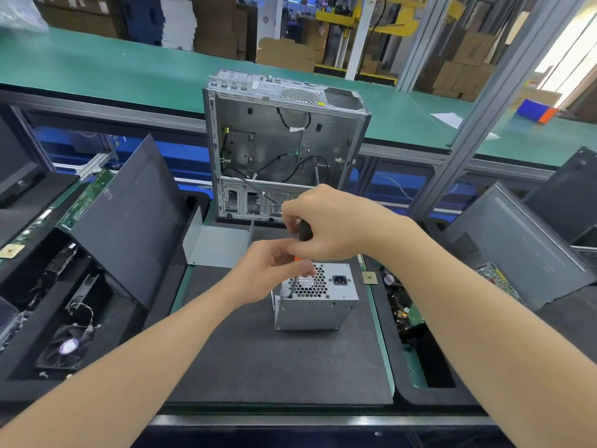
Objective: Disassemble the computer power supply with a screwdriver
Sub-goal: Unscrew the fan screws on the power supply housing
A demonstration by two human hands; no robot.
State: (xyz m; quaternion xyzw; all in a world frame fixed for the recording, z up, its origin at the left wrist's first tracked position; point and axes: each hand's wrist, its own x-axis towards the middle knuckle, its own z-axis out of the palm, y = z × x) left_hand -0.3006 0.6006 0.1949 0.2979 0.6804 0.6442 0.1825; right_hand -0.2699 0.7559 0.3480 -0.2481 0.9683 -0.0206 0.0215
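Head view: power supply (pixel 318 305) stands on end on dark mat (pixel 258 350), directly under both hands, grille and socket face up. R hand (pixel 336 227) is wrapped round the black handle of the screwdriver (pixel 305 232), fingers clamped on it from above. L hand (pixel 268 273), just below the R, pinches the orange collar and steadies the shaft. Tip sits at a corner screw on the PSU's top face, below the L fingertips. Progress, judged: early-mid. PSU is already out of the PC case (pixel 274 140), which stands gutted beyond the R hand w/ loose cables. Bent grey sheet-metal panel (pixel 219 245) lies beyond the L hand; may be a PSU cover part, can't tell. Housing looks mostly intact; side nearest the L wrist might be open, unclear. Left to do: back out this screw, any other screws, then split shell and pull internals. No removed screws visible on mat.
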